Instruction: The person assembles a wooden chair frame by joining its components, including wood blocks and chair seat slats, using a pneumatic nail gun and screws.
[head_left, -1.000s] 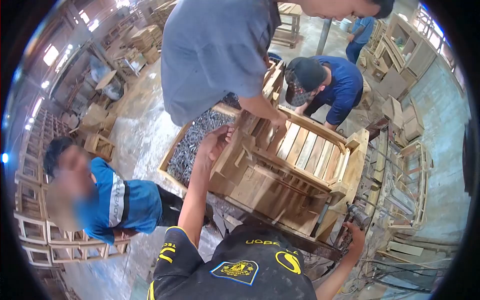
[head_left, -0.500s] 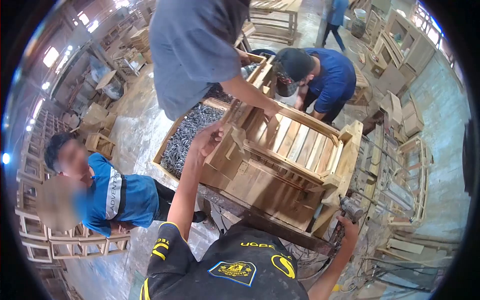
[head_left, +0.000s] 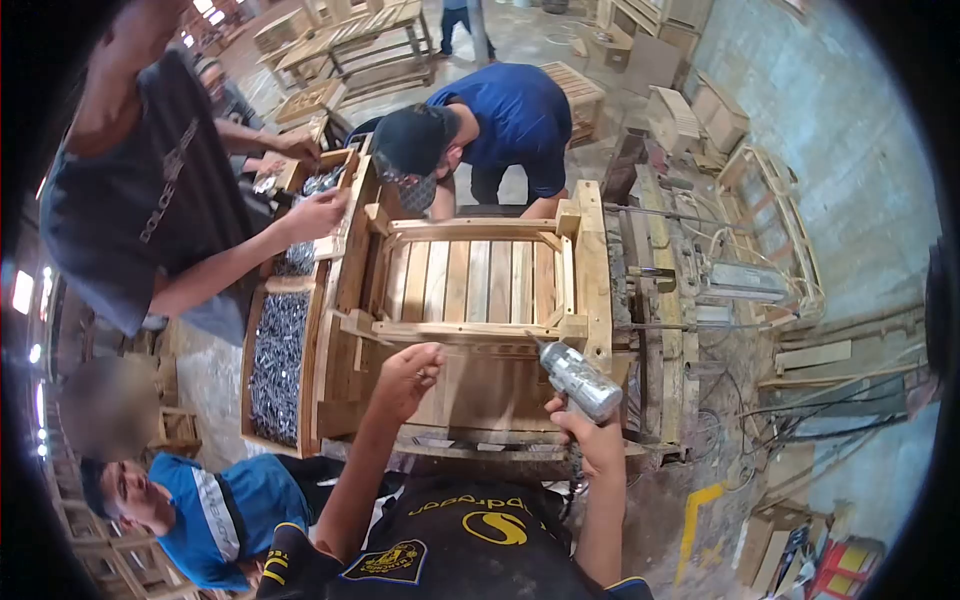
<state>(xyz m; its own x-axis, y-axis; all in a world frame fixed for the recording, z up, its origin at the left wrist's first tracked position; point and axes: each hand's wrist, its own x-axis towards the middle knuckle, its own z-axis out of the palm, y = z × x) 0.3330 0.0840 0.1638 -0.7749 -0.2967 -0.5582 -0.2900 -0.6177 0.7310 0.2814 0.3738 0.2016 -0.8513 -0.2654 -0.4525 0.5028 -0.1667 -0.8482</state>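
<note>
My right hand [head_left: 592, 432] grips a pistol-grip drill [head_left: 580, 380] of worn silver metal. Its bit points up and left, close to the near rail of a slatted wooden frame [head_left: 470, 331]. My left hand [head_left: 408, 378] is raised in front of that rail with its fingers curled together; whatever they pinch is too small to name. The frame lies level in a wooden jig [head_left: 594, 270] on the bench, its light and dark slats showing inside. Left of the jig, a wooden box [head_left: 312, 375] holds a heap of small dark screws [head_left: 278, 370].
A co-worker in a blue shirt [head_left: 510, 125] bends over the far side of the frame. Another in a dark grey shirt [head_left: 170, 200] stands at the left with hands over the boxes. A person in a blue tee [head_left: 220, 510] is at lower left. Metal rods [head_left: 690, 325] extend right.
My left hand has moved from beside the screw box to the frame's near rail. My right hand has raised the drill towards the rail. The grey-shirted co-worker's arm has withdrawn from the frame.
</note>
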